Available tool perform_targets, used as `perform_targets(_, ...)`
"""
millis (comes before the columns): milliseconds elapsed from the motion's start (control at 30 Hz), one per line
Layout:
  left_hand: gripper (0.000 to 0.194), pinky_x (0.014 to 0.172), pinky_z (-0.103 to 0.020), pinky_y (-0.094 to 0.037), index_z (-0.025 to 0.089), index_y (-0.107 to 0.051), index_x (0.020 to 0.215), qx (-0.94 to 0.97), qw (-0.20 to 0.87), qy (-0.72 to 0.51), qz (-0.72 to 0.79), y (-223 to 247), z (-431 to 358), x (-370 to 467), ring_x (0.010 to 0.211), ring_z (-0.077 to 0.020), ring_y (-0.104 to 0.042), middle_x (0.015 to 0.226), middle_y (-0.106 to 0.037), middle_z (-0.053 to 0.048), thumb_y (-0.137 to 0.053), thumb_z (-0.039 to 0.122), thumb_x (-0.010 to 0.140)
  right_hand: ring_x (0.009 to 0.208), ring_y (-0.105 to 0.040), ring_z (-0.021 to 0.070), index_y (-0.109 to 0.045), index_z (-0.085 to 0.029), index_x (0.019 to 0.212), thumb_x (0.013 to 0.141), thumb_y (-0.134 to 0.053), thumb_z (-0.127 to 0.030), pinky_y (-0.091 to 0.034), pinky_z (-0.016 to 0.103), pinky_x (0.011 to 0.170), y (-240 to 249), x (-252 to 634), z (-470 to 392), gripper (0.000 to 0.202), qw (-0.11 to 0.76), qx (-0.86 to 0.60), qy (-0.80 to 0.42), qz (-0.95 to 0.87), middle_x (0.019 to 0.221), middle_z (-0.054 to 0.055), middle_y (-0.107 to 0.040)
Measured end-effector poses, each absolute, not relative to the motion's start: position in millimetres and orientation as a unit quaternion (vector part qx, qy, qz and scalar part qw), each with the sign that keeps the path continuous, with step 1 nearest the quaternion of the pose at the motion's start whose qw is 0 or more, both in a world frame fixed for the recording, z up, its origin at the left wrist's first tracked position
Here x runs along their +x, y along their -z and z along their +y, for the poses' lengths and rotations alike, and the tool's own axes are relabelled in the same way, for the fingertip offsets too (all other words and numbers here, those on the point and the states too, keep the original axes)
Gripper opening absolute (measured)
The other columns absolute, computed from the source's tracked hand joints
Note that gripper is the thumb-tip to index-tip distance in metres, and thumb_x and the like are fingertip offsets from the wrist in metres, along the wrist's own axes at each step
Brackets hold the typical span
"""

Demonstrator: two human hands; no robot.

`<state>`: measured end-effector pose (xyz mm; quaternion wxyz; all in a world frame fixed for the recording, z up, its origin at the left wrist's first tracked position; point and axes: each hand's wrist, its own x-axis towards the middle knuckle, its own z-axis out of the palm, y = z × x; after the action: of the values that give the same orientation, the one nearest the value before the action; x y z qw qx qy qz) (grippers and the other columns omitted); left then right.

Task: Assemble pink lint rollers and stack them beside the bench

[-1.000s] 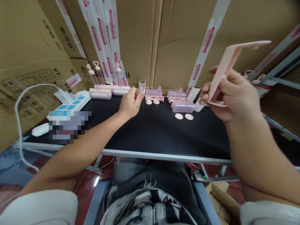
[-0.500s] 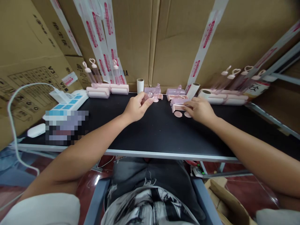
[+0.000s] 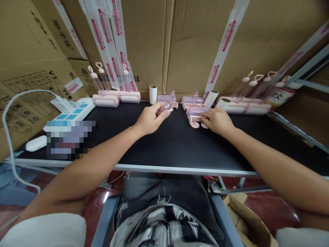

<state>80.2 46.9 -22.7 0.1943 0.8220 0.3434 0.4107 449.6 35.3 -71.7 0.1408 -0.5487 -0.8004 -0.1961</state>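
Between the thumb and fingers of my left hand [image 3: 150,119] is a clear pinkish tube [image 3: 166,105], tilted up to the right. My right hand [image 3: 218,120] is closed at the right end of a pink open holder [image 3: 195,118]; what its fingertips pinch is hidden. Two round pink discs lie in front of that holder, the left disc [image 3: 194,125] in plain view. Behind it sits a translucent purple piece [image 3: 196,111]. Farther back are another purple piece [image 3: 166,98] and a white cardboard roll [image 3: 153,94]. A second roll [image 3: 211,98] leans behind my right hand.
Pink rollers with heart-topped tubes stand at the back left [image 3: 105,99] and back right [image 3: 258,107]. A white power strip [image 3: 83,106] with a cable lies left, beside a pixelated item. Cardboard walls [image 3: 195,44] enclose the back of the black table [image 3: 167,147].
The tube in my left hand now points more up and to the right. My right hand has barely moved. The view has shifted slightly.
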Motion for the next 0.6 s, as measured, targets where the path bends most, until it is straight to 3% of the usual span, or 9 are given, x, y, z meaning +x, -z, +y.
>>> perform_targets(333,0.045,0.062,-0.029,-0.033,0.022,-0.050,0.081,0.822,0.195,-0.408,0.346,24.5,50.6,79.8,0.062,-0.0119,-0.042,0.066,-0.047,0.005,-0.061,0.062,0.100,0.090,-0.074,0.0321,-0.086,-0.015,0.102,0.102,-0.058,-0.032,-0.051,0.045,0.090,62.8,441.9,28.1,0.033,0.125,-0.566,0.170,-0.797,0.099,0.016,-0.085)
perform_targets(500,0.046,0.063,-0.029,-0.033,0.022,-0.049,0.080,0.823,0.204,-0.401,0.346,23.7,50.3,79.5,0.062,-0.0117,-0.042,0.066,-0.047,0.005,-0.060,0.063,0.099,0.088,-0.076,0.0310,-0.085,-0.015,0.117,0.093,-0.056,-0.024,-0.056,0.041,0.083,53.3,447.0,16.7,0.038,0.225,-0.602,0.132,-0.755,0.097,0.013,-0.085)
perform_targets(600,0.046,0.063,-0.029,-0.033,0.022,-0.050,0.081,0.824,0.210,-0.398,0.345,22.9,49.8,79.5,0.062,-0.0115,-0.042,0.067,-0.046,0.006,-0.060,0.064,0.098,0.082,-0.076,0.0276,-0.085,-0.018,0.104,0.093,-0.057,-0.026,-0.056,0.038,0.079,50.5,450.1,10.3,0.031,0.244,-0.589,0.099,-0.764,0.094,0.011,-0.084)
